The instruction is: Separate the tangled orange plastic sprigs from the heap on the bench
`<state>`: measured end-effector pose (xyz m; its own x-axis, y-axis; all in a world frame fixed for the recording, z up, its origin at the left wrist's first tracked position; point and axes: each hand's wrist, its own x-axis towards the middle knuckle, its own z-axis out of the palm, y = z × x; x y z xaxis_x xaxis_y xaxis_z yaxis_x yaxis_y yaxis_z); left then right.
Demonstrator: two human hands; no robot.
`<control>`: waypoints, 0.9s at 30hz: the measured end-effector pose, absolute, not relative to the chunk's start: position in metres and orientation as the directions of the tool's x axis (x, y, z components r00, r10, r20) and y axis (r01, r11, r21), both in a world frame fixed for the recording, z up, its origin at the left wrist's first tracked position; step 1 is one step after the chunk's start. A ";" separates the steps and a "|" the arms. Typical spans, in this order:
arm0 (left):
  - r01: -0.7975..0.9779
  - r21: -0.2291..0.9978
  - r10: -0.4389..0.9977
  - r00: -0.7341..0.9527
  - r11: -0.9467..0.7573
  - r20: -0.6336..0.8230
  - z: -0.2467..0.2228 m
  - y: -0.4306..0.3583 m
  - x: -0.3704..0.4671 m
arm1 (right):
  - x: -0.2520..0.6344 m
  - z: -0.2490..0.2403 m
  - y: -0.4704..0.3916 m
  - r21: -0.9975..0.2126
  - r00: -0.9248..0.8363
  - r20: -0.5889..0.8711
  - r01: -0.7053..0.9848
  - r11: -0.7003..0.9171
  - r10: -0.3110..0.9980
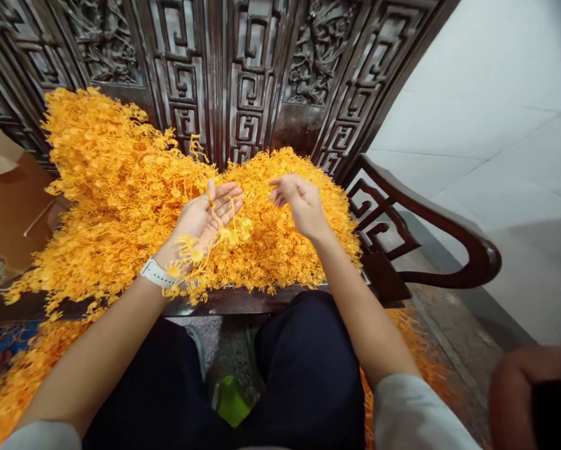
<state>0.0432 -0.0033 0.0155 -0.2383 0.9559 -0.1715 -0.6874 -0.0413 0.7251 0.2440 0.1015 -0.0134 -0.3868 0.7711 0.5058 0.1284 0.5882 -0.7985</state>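
My left hand [209, 215], with a white watch band [157, 273] at the wrist, is turned palm up with its fingers spread. Orange plastic strands with flower-like ends [228, 234] lie across its palm and fingers and hang down past the wrist. To its right, my right hand [299, 200] hovers over the heap with fingers curled; whether anything is between its fingertips is too small to tell. Beneath both hands a large heap of orange plastic pieces [116, 187] covers the seat of a dark carved wooden bench [242, 301].
A cardboard box [12, 200] stands at the left. The bench's curved armrest [449, 237] juts out at the right. More orange pieces [31, 375] lie low at the left. A green object [232, 401] is between my legs. Part of another person's limb [519, 387] shows at the lower right.
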 end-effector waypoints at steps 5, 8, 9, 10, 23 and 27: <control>-0.687 0.724 0.974 -0.200 -0.059 -0.110 0.010 -0.002 0.050 | 0.220 0.001 0.063 -0.832 -0.595 0.466 -0.045 0.553 0.654; -0.697 0.717 0.964 -0.198 -0.011 -0.177 0.019 -0.006 0.059 | 0.206 -0.005 0.062 -0.918 -0.688 0.396 -0.273 0.288 0.608; -0.690 0.724 0.960 -0.201 0.002 -0.194 0.024 -0.008 0.061 | 0.204 -0.005 0.061 -0.922 -0.720 0.385 -0.324 0.211 0.577; -0.681 0.732 0.960 -0.198 0.010 -0.197 0.028 -0.011 0.062 | 0.205 -0.004 0.059 -0.921 -0.750 0.384 -0.354 0.164 0.539; -0.733 0.659 0.953 -0.291 -0.167 -0.082 0.028 -0.002 0.006 | 0.257 0.001 0.102 -0.937 -0.338 0.052 -0.342 -0.071 0.940; -0.698 0.687 0.965 -0.263 -0.204 0.021 0.025 -0.007 0.023 | 0.233 -0.008 0.088 -0.980 -0.489 0.176 -0.172 0.104 0.854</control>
